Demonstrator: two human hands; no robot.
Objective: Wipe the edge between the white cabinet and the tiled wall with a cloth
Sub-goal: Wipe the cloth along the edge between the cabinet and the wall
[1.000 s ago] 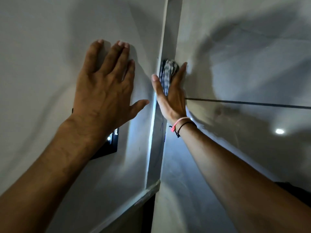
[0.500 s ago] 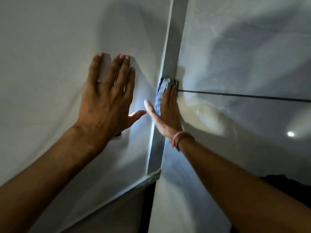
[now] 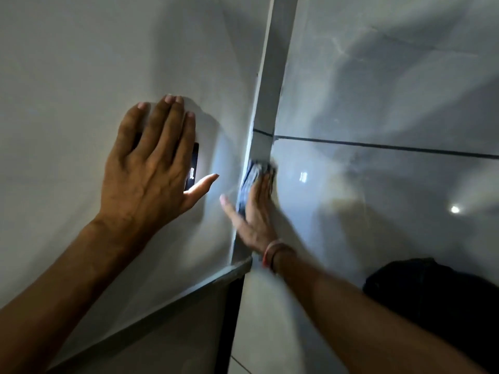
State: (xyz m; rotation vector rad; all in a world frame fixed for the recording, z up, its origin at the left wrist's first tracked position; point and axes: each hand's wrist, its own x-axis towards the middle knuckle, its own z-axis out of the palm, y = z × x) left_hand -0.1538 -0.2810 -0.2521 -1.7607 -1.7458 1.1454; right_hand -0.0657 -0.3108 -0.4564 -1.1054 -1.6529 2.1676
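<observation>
The white cabinet (image 3: pixel 81 76) fills the left half, the glossy tiled wall (image 3: pixel 391 90) the right half. Between them runs a narrow upright edge strip (image 3: pixel 272 85). My right hand (image 3: pixel 256 211) presses a blue-grey checked cloth (image 3: pixel 252 179) flat into this strip, just below the dark grout line (image 3: pixel 378 145); the fingers cover most of the cloth. My left hand (image 3: pixel 154 171) lies flat on the cabinet face, fingers spread, pinning a lit black phone (image 3: pixel 193 168) against the cabinet; most of the phone is hidden under it.
The cabinet's bottom edge (image 3: pixel 172 298) slants across the lower left, with a dark gap (image 3: pixel 229 319) beneath it beside the wall. A dark shape (image 3: pixel 437 300) sits at the lower right. Light spots reflect off the tiles (image 3: pixel 455 209).
My right hand has slid the cloth down the edge, from above the grout line to below it. My left hand has shifted slightly on the cabinet, and the phone shows at its fingers again.
</observation>
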